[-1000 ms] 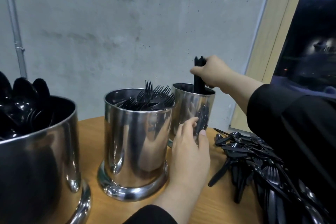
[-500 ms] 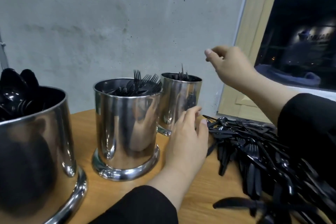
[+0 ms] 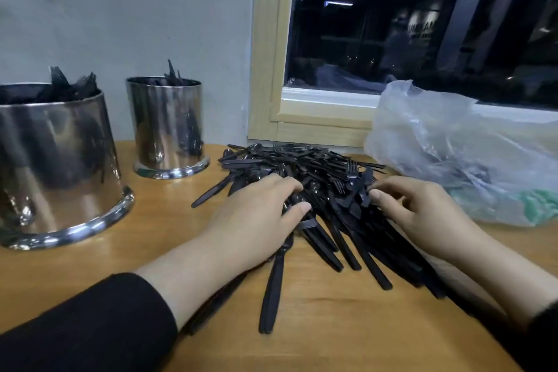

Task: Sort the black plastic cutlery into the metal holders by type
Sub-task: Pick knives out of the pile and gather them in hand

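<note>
1. Black plastic cutlery pile: loose heap of forks, knives and spoons on wooden table, in front of window frame, between far metal holder and plastic bag.
2. Near metal holder: at left edge of view, standing on table, filled with black cutlery whose tips show above rim; type not clear because of blur.
3. Far metal holder: upright against grey wall, beside near holder and apart from it, just left of pile; a few black tips show above rim, type not readable.
4. Left hand: palm down on left part of pile, fingers bent over pieces, thumb extended across black handles. Lies on and touches cutlery; no single piece plainly gripped. Black sleeve on forearm.
5. Right hand: on right part of pile, fingers curled, tips touching black pieces at middle of heap. Cannot tell whether a piece is pinched or only touched.
6. Long black knife: flat on table, pointing toward viewer, upper end under left hand.
7. Clear plastic bag: crumpled at right, touching right edge of pile, green print at its lower part.
8. Window: dark glass, reflections only.
</note>
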Action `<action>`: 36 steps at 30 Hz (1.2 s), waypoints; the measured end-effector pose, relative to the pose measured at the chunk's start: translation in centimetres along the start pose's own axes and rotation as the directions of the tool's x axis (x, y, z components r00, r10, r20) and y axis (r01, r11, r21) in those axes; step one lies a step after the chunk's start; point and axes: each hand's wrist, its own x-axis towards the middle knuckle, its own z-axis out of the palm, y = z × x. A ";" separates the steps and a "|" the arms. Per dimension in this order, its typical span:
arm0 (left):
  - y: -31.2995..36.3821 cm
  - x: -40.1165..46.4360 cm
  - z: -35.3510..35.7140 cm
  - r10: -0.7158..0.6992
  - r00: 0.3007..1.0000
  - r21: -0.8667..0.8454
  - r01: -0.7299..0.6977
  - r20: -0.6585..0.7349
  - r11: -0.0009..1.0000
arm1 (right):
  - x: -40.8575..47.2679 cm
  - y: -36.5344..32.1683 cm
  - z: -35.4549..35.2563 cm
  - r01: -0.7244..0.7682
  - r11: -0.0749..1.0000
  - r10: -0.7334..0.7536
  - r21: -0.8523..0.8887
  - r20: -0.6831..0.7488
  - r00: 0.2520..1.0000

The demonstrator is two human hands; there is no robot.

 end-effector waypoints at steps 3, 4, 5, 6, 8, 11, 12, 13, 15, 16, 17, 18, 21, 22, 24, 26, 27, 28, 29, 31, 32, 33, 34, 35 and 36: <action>0.7 -0.3 -0.1 -0.037 0.999 0.022 0.037 0.024 0.999 | -0.1 0.5 0.5 0.045 0.999 -0.045 0.014 0.010 0.999; 0.5 -0.5 -0.5 -0.044 0.999 0.036 0.043 0.021 0.998 | -0.1 0.3 0.6 0.072 0.997 -0.072 0.013 0.010 0.997; 0.1 -0.7 -1.1 -0.056 0.998 0.050 0.055 0.006 0.997 | -0.1 0.0 0.8 0.107 0.994 -0.108 0.010 0.011 0.994; -0.4 -0.9 -1.8 -0.080 0.997 0.055 0.081 -0.017 0.995 | -0.2 -0.5 0.8 0.148 0.989 -0.148 0.011 0.014 0.989; -1.9 -1.2 -3.3 -0.157 0.987 0.043 0.159 -0.043 0.986 | -0.6 -1.5 1.1 0.229 0.973 -0.230 0.019 0.038 0.972; -4.0 -1.8 -4.9 -0.206 0.976 0.077 0.200 0.069 0.977 | -0.9 -3.1 1.9 0.319 0.948 -0.319 0.009 0.079 0.944; -4.5 -2.0 -5.2 -0.207 0.970 0.094 0.196 0.123 0.976 | -0.9 -3.7 2.4 0.351 0.936 -0.348 -0.013 0.095 0.932; -4.9 -2.2 -5.3 -0.208 0.963 0.102 0.193 0.169 0.976 | -0.9 -4.3 3.0 0.379 0.924 -0.373 -0.041 0.115 0.921; -5.4 -2.3 -5.4 -0.205 0.949 0.098 0.186 0.238 0.978 | -0.7 -5.2 4.1 0.399 0.914 -0.385 -0.077 0.148 0.911; -5.6 -2.3 -5.3 -0.195 0.942 0.091 0.176 0.272 0.980 | -0.5 -5.5 4.6 0.403 0.912 -0.388 -0.083 0.152 0.909; -5.8 -2.2 -5.1 -0.177 0.936 0.082 0.159 0.304 0.984 | -0.4 -5.7 5.0 0.418 0.904 -0.403 -0.089 0.151 0.903; -5.8 -2.2 -4.9 -0.155 0.931 0.072 0.139 0.332 0.988 | -0.3 -5.7 5.5 0.441 0.893 -0.425 -0.095 0.148 0.893; -5.8 -2.1 -4.3 -0.095 0.925 0.071 0.074 0.369 0.995 | -0.5 -5.6 6.1 0.474 0.875 -0.464 -0.098 0.113 0.879; -5.7 -2.1 -4.2 -0.086 0.926 0.078 0.061 0.367 0.995 | -0.4 -5.5 6.1 0.479 0.873 -0.472 -0.093 0.089 0.877; -5.5 -2.1 -4.2 -0.073 0.940 0.087 0.046 0.335 0.995 | -0.4 -5.5 5.7 0.478 0.875 -0.478 -0.074 0.025 0.878; -5.3 -2.2 -4.2 -0.061 0.972 0.026 0.057 0.226 0.998 | -0.5 -5.4 4.9 0.467 0.883 -0.469 -0.045 -0.065 0.881; -5.1 -2.2 -4.3 -0.064 0.988 -0.041 0.070 0.144 0.997 | -0.6 -5.5 4.4 0.461 0.887 -0.461 -0.028 -0.113 0.880; -4.8 -2.3 -4.4 -0.075 0.995 -0.104 0.082 0.063 0.991 | -0.8 -5.6 4.0 0.450 0.893 -0.445 -0.006 -0.157 0.881; -4.5 -2.3 -4.5 -0.092 0.996 -0.150 0.091 0.001 0.984 | -1.0 -5.7 3.5 0.433 0.901 -0.421 0.023 -0.194 0.886; -3.9 -2.3 -4.7 -0.111 0.991 -0.214 0.094 -0.073 0.972 | -1.2 -5.8 2.8 0.391 0.915 -0.359 0.093 -0.249 0.900; -3.7 -2.3 -4.7 -0.128 0.987 -0.277 0.096 -0.102 0.956 | -1.3 -5.8 2.5 0.374 0.920 -0.332 0.120 -0.272 0.903; -3.5 -2.3 -4.6 -0.173 0.976 -0.398 0.107 -0.132 0.911 | -1.2 -5.7 2.4 0.363 0.922 -0.313 0.133 -0.296 0.903; -3.2 -2.3 -4.4 -0.258 0.956 -0.574 0.133 -0.142 0.808 | -1.2 -5.7 2.2 0.358 0.924 -0.302 0.134 -0.318 0.899; -2.8 -2.3 -4.3 -0.355 0.929 -0.757 0.161 -0.100 0.633 | -1.2 -5.7 2.1 0.360 0.924 -0.299 0.130 -0.342 0.891; -2.2 -2.1 -4.1 -0.422 0.906 -0.888 0.181 -0.016 0.422 | -1.3 -5.6 2.0 0.370 0.921 -0.303 0.123 -0.369 0.878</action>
